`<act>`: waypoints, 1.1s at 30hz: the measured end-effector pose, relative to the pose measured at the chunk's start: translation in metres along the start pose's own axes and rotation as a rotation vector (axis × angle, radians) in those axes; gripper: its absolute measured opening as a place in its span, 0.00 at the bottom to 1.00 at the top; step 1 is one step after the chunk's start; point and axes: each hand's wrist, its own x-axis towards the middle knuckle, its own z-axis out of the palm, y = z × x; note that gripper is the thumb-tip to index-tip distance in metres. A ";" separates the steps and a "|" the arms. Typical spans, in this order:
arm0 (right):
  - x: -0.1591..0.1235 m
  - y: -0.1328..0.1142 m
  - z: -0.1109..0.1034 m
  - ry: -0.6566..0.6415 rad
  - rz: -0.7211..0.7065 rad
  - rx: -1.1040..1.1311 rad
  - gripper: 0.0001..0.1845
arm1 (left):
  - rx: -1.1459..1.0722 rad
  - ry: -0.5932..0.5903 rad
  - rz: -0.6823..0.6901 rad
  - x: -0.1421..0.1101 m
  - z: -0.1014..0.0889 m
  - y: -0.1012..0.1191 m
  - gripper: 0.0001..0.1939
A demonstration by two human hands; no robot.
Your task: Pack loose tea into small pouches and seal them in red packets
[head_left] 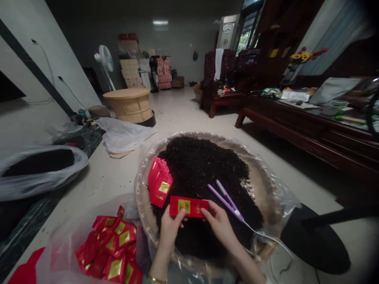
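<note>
Between my two hands a flat red packet (pixel 194 208) with a gold label is held sideways over the basket. My left hand (pixel 173 223) grips its left end, thumb on the front. The right end is pinched by my right hand (pixel 216 221). Below lies a heap of dark, loose tea leaves (pixel 204 161) in a round, plastic-lined basket (pixel 268 185). A stack of red packets (pixel 160 185) leans on the leaves at the left. To the right, a purple hair straightener (pixel 226 201) rests on the heap with its jaws apart.
Many red packets (pixel 111 248) fill a clear plastic bag at the lower left. Another bag (pixel 79 161) of dark leaves stands at the far left. The straightener's white cord (pixel 266 236) runs over the basket rim. A black round base (pixel 319 244) stands on the right.
</note>
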 end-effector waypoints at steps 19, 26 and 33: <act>-0.008 0.008 0.006 0.339 -0.756 -0.676 0.16 | -0.179 -0.091 -0.116 -0.018 0.021 -0.020 0.26; -0.018 -0.011 -0.005 0.316 -0.767 -0.723 0.08 | 0.054 -0.203 0.016 -0.019 0.009 0.001 0.25; -0.031 -0.021 -0.007 -0.045 -0.880 -0.727 0.10 | 0.303 -0.350 0.141 -0.012 -0.004 0.023 0.13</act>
